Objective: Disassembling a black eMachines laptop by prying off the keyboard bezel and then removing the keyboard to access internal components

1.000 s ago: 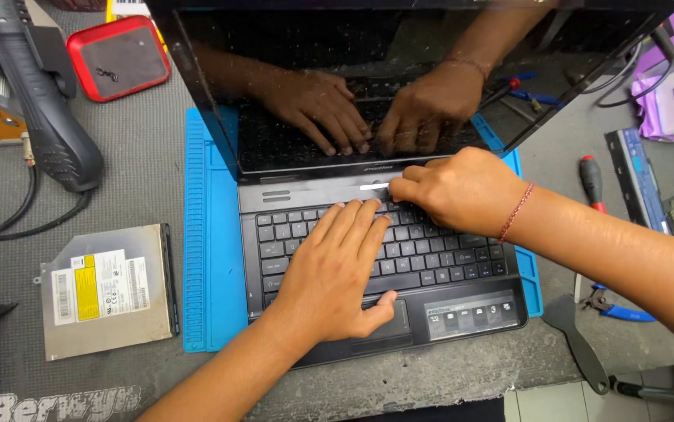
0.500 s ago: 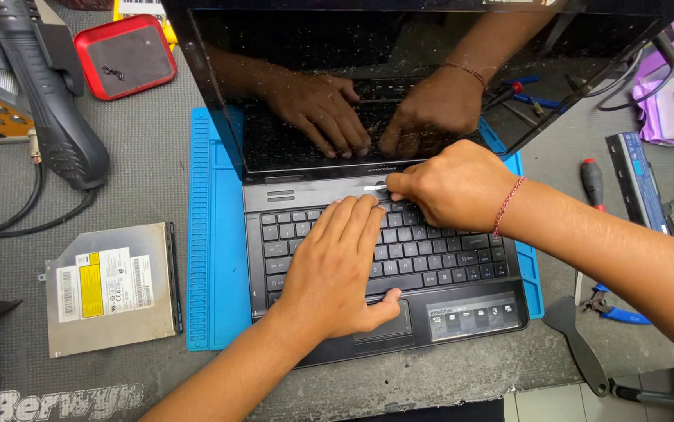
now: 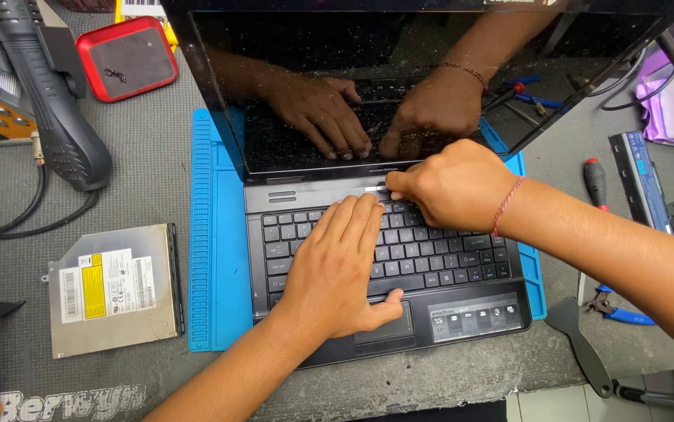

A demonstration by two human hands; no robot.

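At the far left a black hot-air handpiece (image 3: 59, 109) is seen lying on the grey bench (image 3: 118, 172), with a red-rimmed tray (image 3: 127, 59) just beside it. Below these, a bare silver optical drive (image 3: 114, 289) is laid flat, near the left edge of a blue work mat (image 3: 216, 234).

On that mat an open black laptop (image 3: 462, 312) is placed, its dark screen (image 3: 431, 70) tilted back and mirroring both hands. The left hand (image 3: 337, 270) is spread flat and released over the keyboard (image 3: 423, 254), fingers extended, thumb resting by the touchpad (image 3: 388, 327); nothing is grasped. The right hand (image 3: 450, 187) is clenched, its fingertips pinched at the top edge of the keyboard, close to a small silver tab (image 3: 374, 188); whether anything is held in the pinch cannot be told.

The keyboard is judged to be light, thin and flexible, with brittle clips and probably a delicate ribbon beneath, so it is best taken by its upper edge and lifted evenly, not bent.

To the right, a red-handled screwdriver (image 3: 595, 181), blue-handled pliers (image 3: 622, 311) and a black pry tool (image 3: 583, 344) are set on the bench.
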